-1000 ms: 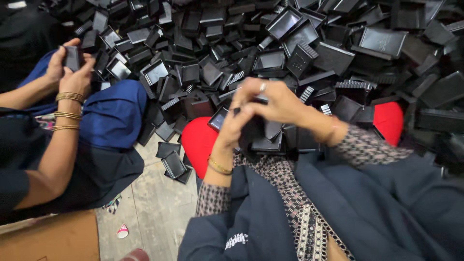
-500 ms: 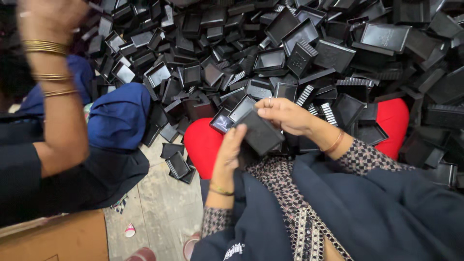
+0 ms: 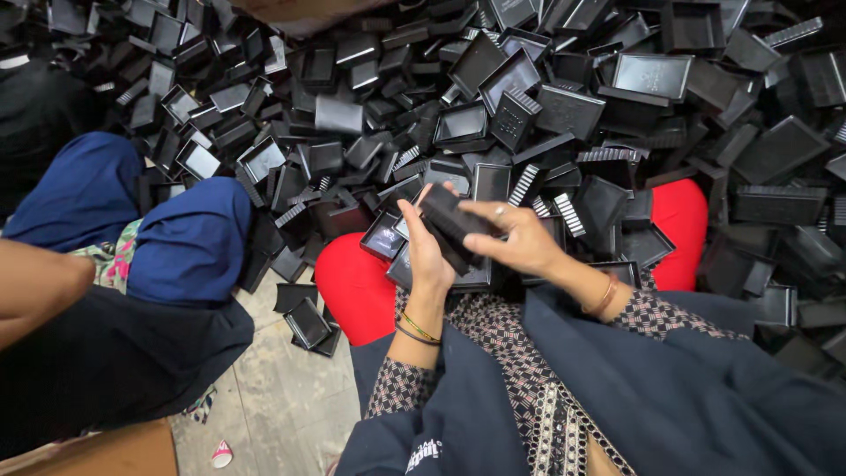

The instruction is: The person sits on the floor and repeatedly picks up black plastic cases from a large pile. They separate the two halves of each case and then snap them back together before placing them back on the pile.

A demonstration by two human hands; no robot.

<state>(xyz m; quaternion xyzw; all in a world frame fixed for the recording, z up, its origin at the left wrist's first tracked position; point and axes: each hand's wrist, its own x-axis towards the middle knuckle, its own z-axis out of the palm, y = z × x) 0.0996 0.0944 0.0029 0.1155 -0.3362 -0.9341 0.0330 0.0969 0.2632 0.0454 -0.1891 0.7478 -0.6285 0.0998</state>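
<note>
A heap of black plastic trays and lids (image 3: 564, 115) fills the far half of the scene and spills toward your knees, so loose parts lie within reach. Your red-clad legs (image 3: 357, 286) frame the near edge of it; a co-worker in blue (image 3: 189, 238) sits to the left. Over your lap you hold one small black box (image 3: 449, 225) between both hands. Your left hand (image 3: 427, 256) cups it from below, fingers closed round it, wrist upright. Your right hand (image 3: 520, 238) pinches its right side, fingers curled.
</note>
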